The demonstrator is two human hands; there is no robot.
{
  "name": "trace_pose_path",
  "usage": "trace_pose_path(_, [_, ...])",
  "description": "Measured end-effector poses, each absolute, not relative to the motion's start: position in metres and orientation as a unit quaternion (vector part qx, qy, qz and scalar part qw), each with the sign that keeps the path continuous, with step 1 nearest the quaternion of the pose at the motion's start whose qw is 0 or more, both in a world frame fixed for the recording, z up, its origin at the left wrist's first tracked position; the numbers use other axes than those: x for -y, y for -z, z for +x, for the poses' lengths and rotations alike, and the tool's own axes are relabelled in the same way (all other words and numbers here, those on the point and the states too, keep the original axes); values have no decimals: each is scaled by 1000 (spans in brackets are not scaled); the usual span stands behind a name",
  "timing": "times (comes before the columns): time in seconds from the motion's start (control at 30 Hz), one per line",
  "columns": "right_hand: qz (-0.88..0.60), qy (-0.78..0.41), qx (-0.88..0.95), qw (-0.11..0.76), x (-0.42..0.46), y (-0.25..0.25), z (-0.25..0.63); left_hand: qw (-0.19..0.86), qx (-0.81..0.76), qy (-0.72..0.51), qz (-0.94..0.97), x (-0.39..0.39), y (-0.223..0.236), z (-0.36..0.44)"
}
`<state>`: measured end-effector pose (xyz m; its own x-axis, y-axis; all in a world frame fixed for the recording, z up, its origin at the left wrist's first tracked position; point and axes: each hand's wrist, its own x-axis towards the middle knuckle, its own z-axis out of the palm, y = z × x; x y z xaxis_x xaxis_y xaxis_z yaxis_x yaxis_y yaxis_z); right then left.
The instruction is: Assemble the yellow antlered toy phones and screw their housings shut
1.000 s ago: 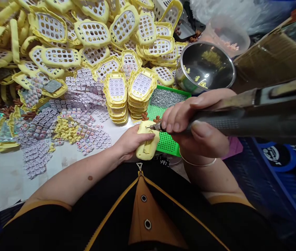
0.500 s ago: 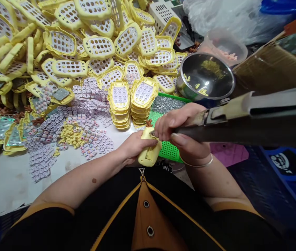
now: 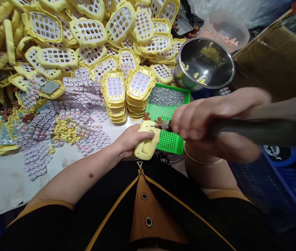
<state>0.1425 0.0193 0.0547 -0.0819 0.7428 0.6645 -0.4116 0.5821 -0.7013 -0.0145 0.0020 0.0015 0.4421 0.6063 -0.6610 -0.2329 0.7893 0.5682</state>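
Casing (image 3: 145,149), pale yellow with brown antlers (image 3: 147,116) at its upper end, sat just above the zipper pull of the operator's garment; clock positions were read from this casing, 12 o'clock being the far side. Left hand (image 3: 132,140), at 9 o'clock, gripped the casing, thumb laid across the upward face; the remaining fingers were largely hidden behind it. Right hand (image 3: 197,118), at 3 o'clock, was closed around a dark driver (image 3: 276,130), fingers wrapped over the barrel. The driver's bit (image 3: 158,126) pointed toward 9 o'clock over the upper part of the casing; contact at the tip could not be determined. A green tray (image 3: 169,142) stood just beside the casing at 2 o'clock, small metallic pieces (image 3: 167,96) heaped at its far end. Two stacks of yellow shells (image 3: 115,89) stood at 11 and 12 o'clock. A steel bowl (image 3: 217,71) was positioned between 1 and 2 o'clock, with small yellow pieces inside. At 9 o'clock, a pile of yellow parts (image 3: 65,130) lay among pale keypad sheets (image 3: 36,162) on the white worktable (image 3: 1,188).
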Motion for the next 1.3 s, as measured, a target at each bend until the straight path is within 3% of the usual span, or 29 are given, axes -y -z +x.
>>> trace_pose_path(0.17, [-197,-333,565,728,-39,-35,160,824,-432,-338,139,1,-3,-19])
trace_pose_path(0.4, [-261,-350,551,711,-51,19,166,827,-408,-354,155,3,-1,-22])
trace_pose_path(1.1, [-253,-416,626,609,-51,39,173,809,-431,-374,140,4,1,-21])
trace_pose_path(1.3, [-268,-378,600,652,-43,28,169,787,-435,-419,125,7,-2,-19])
